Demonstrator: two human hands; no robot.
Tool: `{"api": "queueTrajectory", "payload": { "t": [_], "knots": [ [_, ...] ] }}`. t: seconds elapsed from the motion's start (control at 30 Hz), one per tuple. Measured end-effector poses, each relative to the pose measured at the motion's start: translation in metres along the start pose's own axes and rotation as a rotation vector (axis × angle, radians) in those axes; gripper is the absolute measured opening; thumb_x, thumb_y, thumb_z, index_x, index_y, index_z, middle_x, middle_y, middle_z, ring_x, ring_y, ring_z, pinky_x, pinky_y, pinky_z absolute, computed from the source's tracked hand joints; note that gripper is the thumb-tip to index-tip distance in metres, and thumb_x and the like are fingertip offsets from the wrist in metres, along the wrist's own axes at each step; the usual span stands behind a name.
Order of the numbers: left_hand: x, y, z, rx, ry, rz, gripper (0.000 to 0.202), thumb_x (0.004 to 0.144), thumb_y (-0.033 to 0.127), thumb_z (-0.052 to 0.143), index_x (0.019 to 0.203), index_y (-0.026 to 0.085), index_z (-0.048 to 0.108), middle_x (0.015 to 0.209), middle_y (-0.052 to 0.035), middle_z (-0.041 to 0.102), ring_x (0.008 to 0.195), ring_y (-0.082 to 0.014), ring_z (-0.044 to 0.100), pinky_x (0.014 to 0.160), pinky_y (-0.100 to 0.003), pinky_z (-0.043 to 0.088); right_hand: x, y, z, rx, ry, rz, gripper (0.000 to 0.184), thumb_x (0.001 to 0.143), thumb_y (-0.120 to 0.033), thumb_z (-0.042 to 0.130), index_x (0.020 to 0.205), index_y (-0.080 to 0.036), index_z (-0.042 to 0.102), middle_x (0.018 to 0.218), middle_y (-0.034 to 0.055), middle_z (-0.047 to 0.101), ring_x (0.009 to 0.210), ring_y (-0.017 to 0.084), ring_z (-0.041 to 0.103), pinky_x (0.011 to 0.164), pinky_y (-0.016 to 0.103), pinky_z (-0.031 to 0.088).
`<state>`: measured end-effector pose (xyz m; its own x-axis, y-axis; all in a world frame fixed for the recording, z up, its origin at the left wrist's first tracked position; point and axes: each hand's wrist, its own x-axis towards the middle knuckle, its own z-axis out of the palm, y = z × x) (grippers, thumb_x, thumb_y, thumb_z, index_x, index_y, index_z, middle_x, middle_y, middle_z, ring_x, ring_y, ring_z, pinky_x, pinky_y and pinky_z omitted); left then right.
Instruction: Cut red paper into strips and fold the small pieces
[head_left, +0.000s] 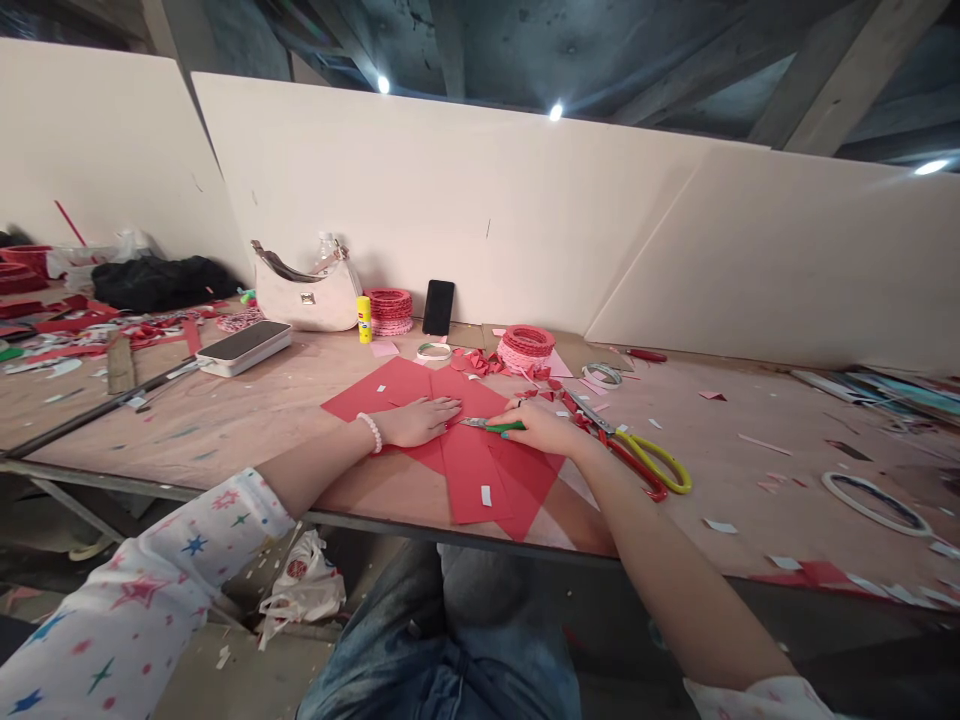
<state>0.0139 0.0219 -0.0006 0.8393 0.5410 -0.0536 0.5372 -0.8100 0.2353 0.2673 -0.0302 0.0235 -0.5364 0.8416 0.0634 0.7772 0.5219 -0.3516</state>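
Sheets of red paper (471, 490) lie overlapped at odd angles on the table in front of me. My left hand (420, 420) rests flat on them from the left, fingers stretched to the right, with a pink bead bracelet at the wrist. My right hand (541, 428) is closed around a green-handled craft knife (504, 427). Its metal tip points left over the paper, close to my left fingertips. Beside my right forearm lie scissors with yellow handles (660, 460) and a red-handled tool (637, 470), partly overlapping.
Behind the paper stand pink and red ring stacks (526, 347), a glue stick (364, 320), a phone (439, 307) and a handbag (307, 295). Tape rolls (602, 376) and red scraps (480, 363) lie nearby. A white case (244, 348) sits left. The table's front edge is close.
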Motion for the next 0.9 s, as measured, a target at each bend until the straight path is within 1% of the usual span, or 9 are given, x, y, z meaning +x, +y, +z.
{"api": "queueTrajectory", "payload": {
  "t": [0.13, 0.2, 0.27, 0.37, 0.43, 0.5, 0.57, 0.8, 0.9],
  "knots": [
    [-0.001, -0.003, -0.004, -0.035, 0.015, 0.044, 0.048, 0.094, 0.029, 0.024, 0.140, 0.014, 0.027, 0.147, -0.0060, 0.022, 0.135, -0.0195, 0.016, 0.110, -0.036, 0.014, -0.002, 0.000, -0.004, 0.005, -0.012, 0.007, 0.035, 0.079, -0.023, 0.053, 0.112, -0.030, 0.063, 0.099, 0.0035, 0.066, 0.077, 0.018, 0.056, 0.068, 0.027, 0.039],
    [-0.002, -0.007, -0.006, -0.081, 0.029, 0.115, 0.046, 0.092, 0.026, 0.029, 0.137, 0.016, 0.034, 0.145, -0.0045, 0.028, 0.134, -0.0177, 0.020, 0.110, -0.033, 0.015, -0.002, -0.001, -0.006, 0.018, -0.035, -0.009, 0.034, 0.080, -0.023, 0.052, 0.111, -0.029, 0.064, 0.097, 0.0041, 0.065, 0.079, 0.018, 0.056, 0.070, 0.026, 0.039],
    [-0.002, -0.012, -0.008, -0.155, 0.057, 0.173, 0.041, 0.091, 0.024, 0.030, 0.130, 0.019, 0.045, 0.141, -0.0017, 0.036, 0.131, -0.0152, 0.029, 0.109, -0.029, 0.019, -0.002, -0.004, -0.006, 0.023, -0.060, -0.033, 0.033, 0.080, -0.022, 0.051, 0.109, -0.028, 0.065, 0.095, 0.0036, 0.063, 0.078, 0.016, 0.056, 0.070, 0.026, 0.039],
    [-0.001, -0.016, -0.007, -0.212, 0.132, 0.133, 0.040, 0.093, 0.027, 0.027, 0.125, 0.019, 0.049, 0.137, -0.0018, 0.042, 0.125, -0.0138, 0.038, 0.106, -0.026, 0.026, -0.001, -0.009, -0.005, 0.009, -0.079, -0.055, 0.035, 0.079, -0.020, 0.051, 0.110, -0.029, 0.064, 0.095, 0.0024, 0.061, 0.076, 0.015, 0.056, 0.067, 0.025, 0.038],
    [0.000, -0.016, -0.006, -0.152, 0.152, 0.069, 0.043, 0.093, 0.031, 0.029, 0.131, 0.017, 0.042, 0.140, -0.0041, 0.038, 0.128, -0.0163, 0.034, 0.108, -0.030, 0.021, -0.001, -0.013, -0.004, -0.008, -0.074, -0.044, 0.037, 0.078, -0.019, 0.051, 0.111, -0.030, 0.063, 0.096, 0.0020, 0.060, 0.073, 0.014, 0.055, 0.064, 0.024, 0.037],
    [0.001, -0.014, -0.004, -0.070, 0.114, 0.015, 0.046, 0.093, 0.032, 0.029, 0.136, 0.016, 0.033, 0.144, -0.0060, 0.029, 0.133, -0.0194, 0.023, 0.111, -0.037, 0.013, -0.001, -0.017, -0.003, -0.023, -0.058, -0.022, 0.038, 0.078, -0.019, 0.050, 0.112, -0.030, 0.062, 0.097, 0.0020, 0.060, 0.070, 0.013, 0.054, 0.061, 0.023, 0.036],
    [0.001, -0.012, -0.003, -0.020, 0.055, -0.019, 0.048, 0.094, 0.033, 0.026, 0.139, 0.016, 0.028, 0.147, -0.0065, 0.022, 0.135, -0.0208, 0.016, 0.111, -0.041, 0.008, -0.001, -0.022, -0.003, -0.044, -0.039, -0.013, 0.038, 0.078, -0.018, 0.050, 0.112, -0.031, 0.063, 0.097, 0.0019, 0.060, 0.067, 0.012, 0.053, 0.059, 0.023, 0.036],
    [0.000, -0.008, -0.006, 0.044, -0.023, -0.064, 0.049, 0.095, 0.033, 0.020, 0.141, 0.018, 0.022, 0.149, -0.0055, 0.012, 0.137, -0.0217, 0.008, 0.108, -0.049, 0.007, 0.000, -0.029, 0.000, -0.043, -0.018, -0.081, 0.040, 0.079, -0.015, 0.049, 0.114, -0.029, 0.062, 0.096, 0.0030, 0.060, 0.073, 0.014, 0.053, 0.064, 0.023, 0.038],
    [0.000, -0.007, -0.007, 0.052, -0.035, -0.087, 0.050, 0.094, 0.034, 0.019, 0.142, 0.017, 0.019, 0.149, -0.0065, 0.011, 0.137, -0.0222, 0.008, 0.108, -0.049, 0.008, -0.001, -0.025, 0.000, -0.089, -0.018, -0.054, 0.041, 0.079, -0.014, 0.048, 0.114, -0.031, 0.061, 0.095, 0.0021, 0.060, 0.069, 0.013, 0.052, 0.060, 0.023, 0.035]
  ]
}}
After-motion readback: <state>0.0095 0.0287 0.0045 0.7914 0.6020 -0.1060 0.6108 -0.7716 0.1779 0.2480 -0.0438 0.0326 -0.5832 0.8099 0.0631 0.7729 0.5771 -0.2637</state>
